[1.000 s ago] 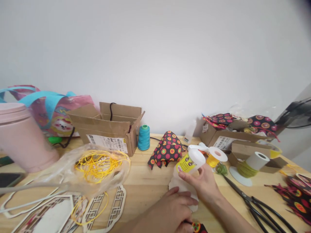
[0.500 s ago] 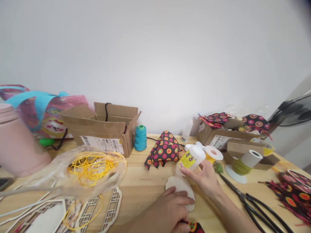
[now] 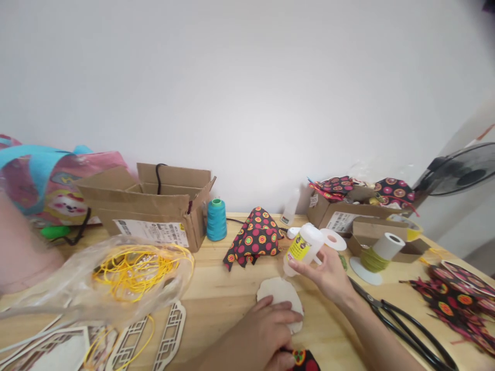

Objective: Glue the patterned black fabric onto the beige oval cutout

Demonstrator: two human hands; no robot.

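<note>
White plastic glue bottle with a yellow label (image 3: 302,249) is being held tilted, nozzle down, in the right hand (image 3: 328,272), grip closed around its body, just above the pale round flat disc (image 3: 279,294) lying on the wooden desk (image 3: 216,288). Left hand (image 3: 266,335) is pressing fingers down flat on the disc's near edge, grip open, with a scrap of black patterned fabric (image 3: 303,359) partly under it. Black scissors (image 3: 402,324) are lying to the right, a teal thread spool (image 3: 216,220) and a folded black dotted cloth (image 3: 256,237) sitting behind.
</note>
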